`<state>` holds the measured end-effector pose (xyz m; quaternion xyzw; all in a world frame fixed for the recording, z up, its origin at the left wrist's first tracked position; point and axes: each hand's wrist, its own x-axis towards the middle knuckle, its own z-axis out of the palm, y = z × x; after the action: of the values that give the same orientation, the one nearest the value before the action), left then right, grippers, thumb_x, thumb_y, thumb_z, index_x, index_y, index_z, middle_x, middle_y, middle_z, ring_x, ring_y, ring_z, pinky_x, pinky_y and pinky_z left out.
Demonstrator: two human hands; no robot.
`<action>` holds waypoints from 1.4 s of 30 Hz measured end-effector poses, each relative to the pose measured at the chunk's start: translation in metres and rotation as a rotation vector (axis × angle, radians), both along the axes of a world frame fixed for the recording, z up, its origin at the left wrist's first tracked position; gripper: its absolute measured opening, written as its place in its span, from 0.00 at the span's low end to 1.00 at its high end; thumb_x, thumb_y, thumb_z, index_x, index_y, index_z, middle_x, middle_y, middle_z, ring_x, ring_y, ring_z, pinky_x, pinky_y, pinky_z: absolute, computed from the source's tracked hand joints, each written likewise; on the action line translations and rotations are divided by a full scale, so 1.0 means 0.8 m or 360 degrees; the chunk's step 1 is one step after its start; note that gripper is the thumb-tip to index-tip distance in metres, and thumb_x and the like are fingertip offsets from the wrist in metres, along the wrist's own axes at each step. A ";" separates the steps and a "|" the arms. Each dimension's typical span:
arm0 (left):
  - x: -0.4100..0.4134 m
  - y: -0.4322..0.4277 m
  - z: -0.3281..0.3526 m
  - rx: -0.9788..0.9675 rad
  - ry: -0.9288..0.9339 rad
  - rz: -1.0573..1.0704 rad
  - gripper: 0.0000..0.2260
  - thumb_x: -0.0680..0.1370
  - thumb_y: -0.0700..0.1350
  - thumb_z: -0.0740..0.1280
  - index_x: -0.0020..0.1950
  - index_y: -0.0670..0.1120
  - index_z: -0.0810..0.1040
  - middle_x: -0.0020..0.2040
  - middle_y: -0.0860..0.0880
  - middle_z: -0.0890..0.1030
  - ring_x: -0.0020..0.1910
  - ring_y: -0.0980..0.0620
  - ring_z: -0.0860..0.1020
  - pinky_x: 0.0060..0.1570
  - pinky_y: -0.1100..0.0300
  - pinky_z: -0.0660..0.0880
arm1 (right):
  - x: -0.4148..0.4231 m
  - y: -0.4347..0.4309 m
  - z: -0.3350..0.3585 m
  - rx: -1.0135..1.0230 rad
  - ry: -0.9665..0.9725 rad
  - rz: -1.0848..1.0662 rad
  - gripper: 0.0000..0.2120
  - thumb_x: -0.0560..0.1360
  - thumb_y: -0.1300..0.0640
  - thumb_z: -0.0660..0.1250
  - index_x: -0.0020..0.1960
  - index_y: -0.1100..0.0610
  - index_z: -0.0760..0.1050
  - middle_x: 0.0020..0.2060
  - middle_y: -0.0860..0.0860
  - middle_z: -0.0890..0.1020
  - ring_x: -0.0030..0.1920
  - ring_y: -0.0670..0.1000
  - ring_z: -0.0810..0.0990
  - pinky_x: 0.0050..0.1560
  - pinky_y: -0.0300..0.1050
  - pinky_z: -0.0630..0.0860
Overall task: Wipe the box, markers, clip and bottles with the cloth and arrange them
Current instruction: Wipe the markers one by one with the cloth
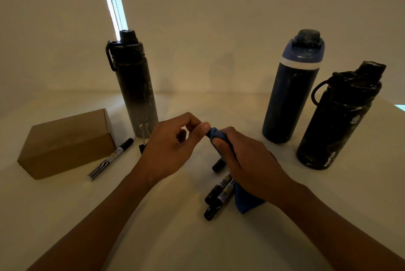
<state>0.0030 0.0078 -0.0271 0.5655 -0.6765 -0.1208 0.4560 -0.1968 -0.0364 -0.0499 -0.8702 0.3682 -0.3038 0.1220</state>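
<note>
Head view, lower centre: I see several markers (215, 196) lying together, long axes running lower left to upper right, caps toward lower left, probably queued beside the cloth (245, 202) for wiping. Just above, the right hand (247, 161) clenches the cloth upright, perhaps round a marker, while the left hand (168, 145) curls at its top; whether it pinches anything I cannot tell. Further up sit the box (65, 143), clip (142, 147) and three standing bottles (291, 95).

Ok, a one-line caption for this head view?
Right hand grips the blue cloth over loose markers, left hand at its tip; box, clip, three bottles around.
</note>
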 end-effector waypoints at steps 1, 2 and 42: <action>0.001 0.000 0.001 -0.0003 0.0028 -0.0001 0.10 0.83 0.58 0.65 0.49 0.54 0.80 0.37 0.62 0.79 0.28 0.55 0.72 0.30 0.66 0.71 | 0.002 0.001 0.001 -0.0025 -0.0018 0.0000 0.19 0.86 0.43 0.53 0.61 0.56 0.75 0.36 0.44 0.74 0.34 0.45 0.75 0.41 0.28 0.69; 0.003 0.001 0.002 -0.0011 0.0056 0.0001 0.09 0.83 0.57 0.65 0.49 0.54 0.80 0.34 0.61 0.78 0.26 0.55 0.70 0.29 0.66 0.69 | 0.003 0.000 0.001 -0.0067 -0.0061 -0.0001 0.19 0.85 0.44 0.54 0.59 0.57 0.76 0.35 0.44 0.74 0.33 0.46 0.75 0.40 0.28 0.68; 0.143 0.025 0.029 -0.0446 0.0540 0.0420 0.10 0.81 0.52 0.73 0.59 0.49 0.84 0.51 0.54 0.86 0.36 0.34 0.73 0.36 0.53 0.74 | -0.027 -0.025 -0.008 -0.0028 -0.0054 0.0044 0.10 0.85 0.48 0.60 0.51 0.52 0.74 0.33 0.45 0.76 0.39 0.46 0.77 0.37 0.34 0.70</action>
<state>0.1171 0.0277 -0.0041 0.5517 -0.5209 -0.0584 0.6487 -0.2185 -0.0564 -0.0562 -0.8710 0.3513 -0.3199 0.1248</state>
